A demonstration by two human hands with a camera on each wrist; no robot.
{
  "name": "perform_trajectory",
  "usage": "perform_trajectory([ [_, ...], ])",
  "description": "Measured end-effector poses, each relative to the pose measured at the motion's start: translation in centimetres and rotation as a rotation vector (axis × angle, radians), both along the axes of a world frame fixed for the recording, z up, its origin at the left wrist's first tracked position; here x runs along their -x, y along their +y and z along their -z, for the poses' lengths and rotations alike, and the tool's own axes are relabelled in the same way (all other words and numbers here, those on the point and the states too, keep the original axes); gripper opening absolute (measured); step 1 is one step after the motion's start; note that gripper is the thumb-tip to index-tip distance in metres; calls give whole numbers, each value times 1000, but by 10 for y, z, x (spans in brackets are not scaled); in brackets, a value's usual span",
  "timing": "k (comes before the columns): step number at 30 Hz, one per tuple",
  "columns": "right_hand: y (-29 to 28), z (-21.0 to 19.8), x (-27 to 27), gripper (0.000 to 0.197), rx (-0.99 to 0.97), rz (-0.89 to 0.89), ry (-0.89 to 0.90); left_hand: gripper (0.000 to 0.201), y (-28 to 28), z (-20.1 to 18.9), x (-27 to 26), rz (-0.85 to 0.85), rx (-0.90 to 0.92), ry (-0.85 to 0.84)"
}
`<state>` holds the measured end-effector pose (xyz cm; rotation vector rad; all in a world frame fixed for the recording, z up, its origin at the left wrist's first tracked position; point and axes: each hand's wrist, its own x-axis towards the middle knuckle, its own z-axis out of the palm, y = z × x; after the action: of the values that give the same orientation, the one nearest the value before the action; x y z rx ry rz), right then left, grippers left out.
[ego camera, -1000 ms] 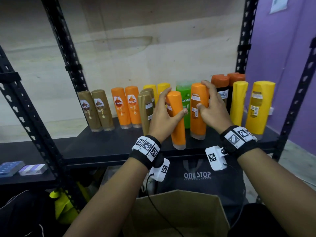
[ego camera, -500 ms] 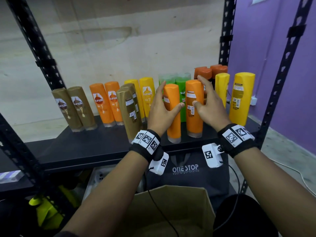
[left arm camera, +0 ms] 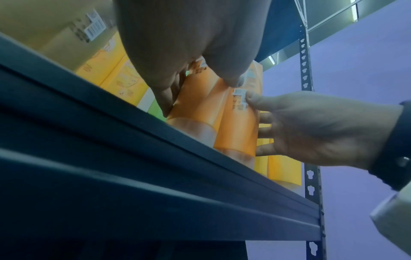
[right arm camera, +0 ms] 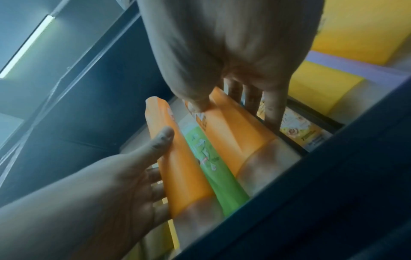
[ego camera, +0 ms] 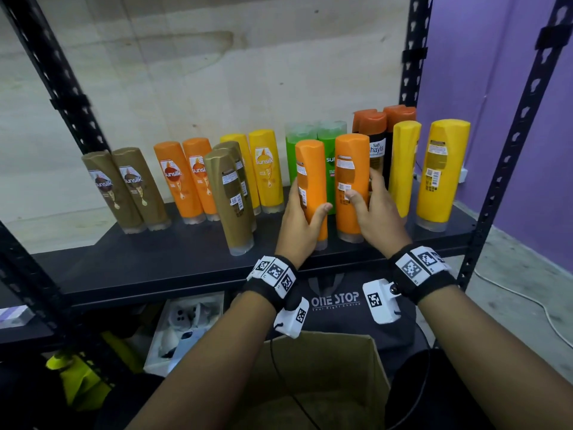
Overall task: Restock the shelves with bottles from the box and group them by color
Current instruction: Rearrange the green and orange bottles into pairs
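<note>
Head looks down; wrists upward, sharing shelf [ego camera: 173, 268].

Seen from below the dark shelf [left arm camera: 155, 158] edge, the left hand [left arm camera: 177, 44] fills the top, its thumb and fingers curled round an orange bottle [left arm camera: 195, 105] standing at the near edge. Just right of it a second orange bottle [left arm camera: 238, 130] touches the first; the right hand [left arm camera: 315, 130] grips it, thumb on its white label. Yellow bottles [left arm camera: 120, 77] stand farther left, another yellow bottle [left arm camera: 282, 168] lies right. A black perforated upright [left arm camera: 310, 176] rises against a purple wall [left arm camera: 360, 70].
</note>
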<state>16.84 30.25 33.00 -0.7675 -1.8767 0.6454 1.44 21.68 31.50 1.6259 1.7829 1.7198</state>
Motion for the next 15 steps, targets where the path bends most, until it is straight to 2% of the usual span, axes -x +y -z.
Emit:
perform_trajectory([
  [8, 20, 0, 24, 56, -10, 33, 45, 84, 24, 12, -4, -88, 0, 18],
  [11, 26, 10, 28, 60, -2, 24, 24, 81, 26, 20, -2, -178, 46, 56],
  [15, 28, 29, 32, 59, 67, 47, -30, 80, 28, 22, -2, -218, 61, 42],
])
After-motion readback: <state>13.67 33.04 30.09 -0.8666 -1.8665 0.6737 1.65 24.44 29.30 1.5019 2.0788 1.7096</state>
